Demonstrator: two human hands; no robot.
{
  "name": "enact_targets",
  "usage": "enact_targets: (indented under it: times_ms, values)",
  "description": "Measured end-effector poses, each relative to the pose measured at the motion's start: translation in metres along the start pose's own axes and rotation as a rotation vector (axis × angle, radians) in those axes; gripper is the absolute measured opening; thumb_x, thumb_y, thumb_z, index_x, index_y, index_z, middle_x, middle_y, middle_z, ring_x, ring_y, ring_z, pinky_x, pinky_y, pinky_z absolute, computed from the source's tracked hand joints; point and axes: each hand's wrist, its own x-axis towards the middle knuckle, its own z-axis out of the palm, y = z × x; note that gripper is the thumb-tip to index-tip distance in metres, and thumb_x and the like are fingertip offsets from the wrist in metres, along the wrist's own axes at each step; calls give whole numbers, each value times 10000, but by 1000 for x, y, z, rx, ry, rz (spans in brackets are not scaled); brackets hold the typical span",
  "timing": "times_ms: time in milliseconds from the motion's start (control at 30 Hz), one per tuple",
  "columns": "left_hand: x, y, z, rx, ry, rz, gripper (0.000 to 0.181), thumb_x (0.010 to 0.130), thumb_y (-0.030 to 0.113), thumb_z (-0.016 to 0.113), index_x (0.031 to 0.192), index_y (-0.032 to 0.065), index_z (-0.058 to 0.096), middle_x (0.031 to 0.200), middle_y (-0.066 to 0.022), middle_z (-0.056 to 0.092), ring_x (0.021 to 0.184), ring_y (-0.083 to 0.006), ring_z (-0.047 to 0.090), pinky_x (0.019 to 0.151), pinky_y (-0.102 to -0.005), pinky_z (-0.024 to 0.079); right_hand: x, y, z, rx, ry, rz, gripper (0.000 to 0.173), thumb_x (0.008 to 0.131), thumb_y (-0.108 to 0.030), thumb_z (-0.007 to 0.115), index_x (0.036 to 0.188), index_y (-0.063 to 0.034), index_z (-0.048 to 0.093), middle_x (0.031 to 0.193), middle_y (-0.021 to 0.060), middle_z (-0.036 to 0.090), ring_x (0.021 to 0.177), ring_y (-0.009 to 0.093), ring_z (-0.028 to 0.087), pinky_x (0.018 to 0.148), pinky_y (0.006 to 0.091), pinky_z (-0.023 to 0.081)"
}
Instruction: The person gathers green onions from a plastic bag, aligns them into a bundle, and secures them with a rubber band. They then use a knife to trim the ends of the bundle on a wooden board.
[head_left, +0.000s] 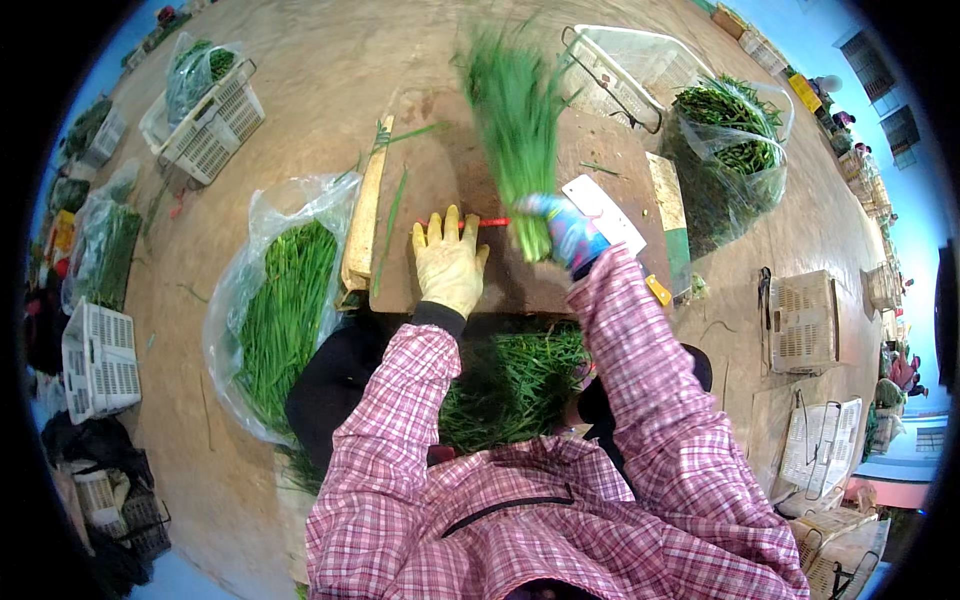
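Observation:
My right hand (562, 229), in a blue patterned glove, grips a bunch of long green leafy stalks (517, 120) near its pale cut ends; the leaves are motion-blurred and point away from me. In a yellowish glove, my left hand (450, 262) lies palm down with fingers spread on a brown board (420, 180). A red strip (493, 222) lies on the board between the hands. A cleaver with a white-looking blade (606, 214) and yellow handle (658, 289) rests at the board's right, partly behind my right forearm. Loose leaves (391, 225) lie left of my left hand.
A plastic bag of green stalks (289, 300) stands left of the board. Cut greens (517, 375) lie below, between my legs. Beyond the board's right side are a white plastic crate (645, 56) and a bag of greens (727, 142). Another crate (217, 127) stands far left.

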Motion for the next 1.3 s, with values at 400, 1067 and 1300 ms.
enact_targets:
  times_ms: [400, 1067, 1300]
  values:
    - [-2, -27, 1, -43, 17, 75, 466, 828, 279, 586, 1263, 122, 525, 1363, -68, 467, 1257, -295, 408, 1084, -550, 174, -5, 32, -1, -103, 12, 36, 443, 884, -334, 630, 1159, 11, 588, 1014, 88, 668, 840, 183, 636, 767, 315, 508]
    - [-17, 32, -18, -485, 66, -167, 344, 799, 217, 667, 1119, 101, 614, 735, -93, 654, 672, -293, 630, 623, -413, 488, -22, 52, -19, -831, 434, -34, 397, 827, -321, 639, 1088, -23, 638, 980, 184, 676, 937, 312, 644, 803, 377, 482]
    - [-30, 37, -17, -532, 80, -159, 254, 806, 200, 657, 1045, 113, 662, 839, -125, 662, 769, -297, 634, 688, -401, 497, -27, 51, -14, -1103, 460, -108, 413, 865, -373, 561, 1104, -41, 619, 1015, 206, 654, 955, 356, 620, 836, 429, 478]
